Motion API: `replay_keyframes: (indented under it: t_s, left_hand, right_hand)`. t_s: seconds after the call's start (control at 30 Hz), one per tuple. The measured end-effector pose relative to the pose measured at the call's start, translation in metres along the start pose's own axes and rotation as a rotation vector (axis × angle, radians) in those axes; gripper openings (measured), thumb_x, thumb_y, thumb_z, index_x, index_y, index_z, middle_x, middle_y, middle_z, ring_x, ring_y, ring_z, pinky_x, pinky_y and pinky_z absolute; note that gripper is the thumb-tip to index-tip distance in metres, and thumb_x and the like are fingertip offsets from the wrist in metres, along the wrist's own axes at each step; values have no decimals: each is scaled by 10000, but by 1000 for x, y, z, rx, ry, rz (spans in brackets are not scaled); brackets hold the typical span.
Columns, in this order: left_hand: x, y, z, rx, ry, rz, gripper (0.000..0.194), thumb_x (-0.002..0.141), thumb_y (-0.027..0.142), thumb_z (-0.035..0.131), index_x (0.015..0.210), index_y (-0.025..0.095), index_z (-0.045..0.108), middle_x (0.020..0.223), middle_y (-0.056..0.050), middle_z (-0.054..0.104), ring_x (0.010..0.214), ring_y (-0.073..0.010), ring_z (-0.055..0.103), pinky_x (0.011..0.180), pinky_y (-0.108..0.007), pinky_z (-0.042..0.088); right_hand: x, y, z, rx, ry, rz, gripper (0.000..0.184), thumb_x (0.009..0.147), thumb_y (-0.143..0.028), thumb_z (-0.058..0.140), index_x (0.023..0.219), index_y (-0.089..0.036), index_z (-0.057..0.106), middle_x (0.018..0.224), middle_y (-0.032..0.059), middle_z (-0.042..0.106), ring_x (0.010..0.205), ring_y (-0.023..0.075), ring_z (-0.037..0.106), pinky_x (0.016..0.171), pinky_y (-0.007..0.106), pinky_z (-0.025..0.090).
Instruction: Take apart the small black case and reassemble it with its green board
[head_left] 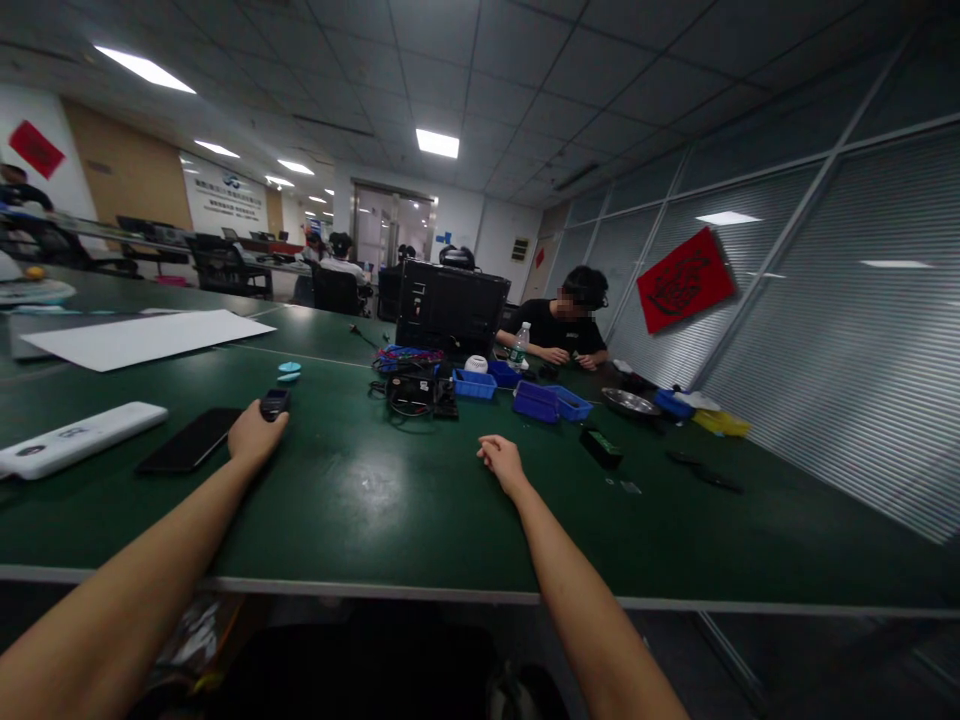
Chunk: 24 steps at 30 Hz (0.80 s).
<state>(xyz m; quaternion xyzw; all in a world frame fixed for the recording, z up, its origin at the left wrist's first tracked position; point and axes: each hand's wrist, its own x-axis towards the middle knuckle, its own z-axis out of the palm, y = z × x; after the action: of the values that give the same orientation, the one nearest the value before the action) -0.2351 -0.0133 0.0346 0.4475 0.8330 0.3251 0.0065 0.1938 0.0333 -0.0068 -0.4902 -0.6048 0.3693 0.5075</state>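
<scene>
My left hand [257, 437] is wrapped round a small black handheld device with a little screen [275, 402], low over the green table [360, 500]. A flat black slab [187, 442], like a tablet or large phone, lies just left of that hand. Light-blue small round pieces [289, 371] sit beyond the device. My right hand [500, 460] rests on the table near the middle, its fingers loosely curled in, with nothing visible in them. In front of it are a tangle of black electronics and cables [420, 392] and blue plastic bins [475, 384].
A long white device [82, 440] and white sheets [150, 335] lie at the left. A black monitor [452, 308] stands at the back. Farther right are a bottle [519, 343], a black box [601, 446] and a metal dish [630, 402]. Another person [562, 325] sits across.
</scene>
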Motion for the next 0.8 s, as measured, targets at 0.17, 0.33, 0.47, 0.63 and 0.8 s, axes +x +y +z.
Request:
replay_keyframes:
  t_s: [0.17,0.33,0.47,0.63,0.8]
  left_hand:
    - [-16,15,5,6,-47,100,541,728,429,456,1158,100,469,1117,-172,570,1006,-299,544,794,-360,435]
    - [-46,47,23,0,-126,212,572,739,406,456,1219,98,410,1135,-166,564,1011,-272,546,808,-325,421]
    - [-81,81,41,-52,-193,351,521,748,377,462,1205,133,412,1128,-133,570,1006,-241,548,819,-295,405]
    - [-131,128,60,-170,-258,473,459,739,356,496,1131,122,451,1095,-143,571,992,-242,547,830,-302,393]
    - [-163,157,83,-386,-374,596,590,690,304,558,1224,132,374,1195,-136,519,1089,-225,497,891,-294,379]
  right_hand:
    - [1,2,0,-10,-3,2,245,654,-289,501,820,-129,585,605,20,596,440,84,438,402,198,311]
    - [3,6,0,8,-19,11,263,668,-296,497,849,-127,586,622,21,599,452,81,440,411,193,315]
    - [2,6,0,-1,-16,6,262,670,-299,496,845,-127,589,608,13,590,448,79,436,413,191,320]
    - [2,3,1,-32,-7,-2,250,667,-296,493,829,-130,587,603,12,592,445,83,446,411,192,330]
    - [-2,-3,1,-100,37,-7,260,703,-315,468,847,-131,583,599,13,586,449,98,459,440,212,368]
